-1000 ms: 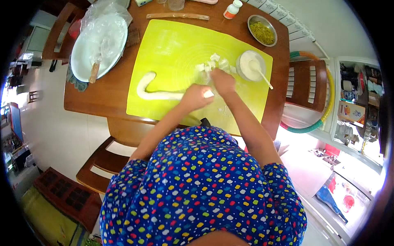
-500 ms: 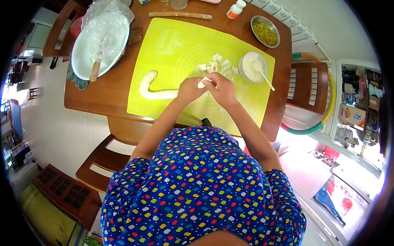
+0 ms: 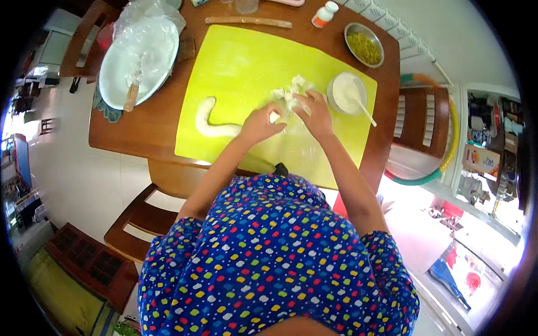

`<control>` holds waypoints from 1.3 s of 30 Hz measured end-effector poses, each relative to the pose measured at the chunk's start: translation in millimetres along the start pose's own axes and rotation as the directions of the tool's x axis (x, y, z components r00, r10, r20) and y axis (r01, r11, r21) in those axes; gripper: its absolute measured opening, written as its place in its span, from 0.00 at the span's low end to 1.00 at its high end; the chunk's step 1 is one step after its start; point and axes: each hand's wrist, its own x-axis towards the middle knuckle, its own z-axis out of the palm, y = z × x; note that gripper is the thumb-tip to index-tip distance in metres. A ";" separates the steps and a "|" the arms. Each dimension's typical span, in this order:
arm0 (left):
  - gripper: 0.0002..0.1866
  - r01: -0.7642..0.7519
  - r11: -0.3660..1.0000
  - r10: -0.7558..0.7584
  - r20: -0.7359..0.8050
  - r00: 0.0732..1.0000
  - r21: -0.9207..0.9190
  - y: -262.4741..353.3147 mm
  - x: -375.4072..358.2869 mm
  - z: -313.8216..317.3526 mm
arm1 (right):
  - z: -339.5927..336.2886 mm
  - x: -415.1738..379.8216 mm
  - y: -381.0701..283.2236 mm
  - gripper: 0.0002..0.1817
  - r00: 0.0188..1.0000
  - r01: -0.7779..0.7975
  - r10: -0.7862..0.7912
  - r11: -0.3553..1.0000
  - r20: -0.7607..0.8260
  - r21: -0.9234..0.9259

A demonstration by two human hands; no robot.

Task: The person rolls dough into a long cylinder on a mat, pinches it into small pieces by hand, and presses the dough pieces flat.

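Observation:
A long white rope of dough (image 3: 216, 130) bends across the yellow-green mat (image 3: 235, 61). My left hand (image 3: 260, 124) is wrapped around its right end, and the white tip shows between thumb and fingers. My right hand (image 3: 315, 115) is to the right of it, thumb and fingers apart and pointing at a cluster of torn dough pieces (image 3: 288, 94). Nothing shows in the right hand, though the fingertips are slightly blurred. Close to its right side is a bowl of white flour (image 3: 343, 92) with a white spoon (image 3: 365, 112) leaning in it.
A large white basin (image 3: 115, 73) with plastic wrap and a wooden-handled tool (image 3: 130, 97) stands at the left. Behind the mat lie a rolling stick (image 3: 249, 22), a white bottle (image 3: 325, 14) and a metal bowl of yellow-green filling (image 3: 364, 47). A wooden chair (image 3: 137, 221) is at the near left.
My hands have parted after being together at the dough's end. The right hand has moved right and opened near the torn pieces; the left still grips the rope.

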 end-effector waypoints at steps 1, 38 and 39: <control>0.16 0.006 1.000 -0.005 0.011 1.000 -0.008 -3.5 -3.8 6.6 | -5.9 -3.2 -13.3 0.21 1.000 -0.010 0.010 1.000 0.010 -0.004; 0.16 -0.064 0.998 0.065 0.041 0.997 -0.012 -6.5 4.7 7.7 | -29.9 6.6 -82.9 0.13 0.981 -0.109 0.061 0.958 0.183 0.266; 0.16 -0.022 0.999 0.020 0.060 0.998 0.040 -0.9 3.5 7.5 | -30.0 7.6 -82.4 0.12 0.986 0.000 -0.032 0.980 0.161 0.197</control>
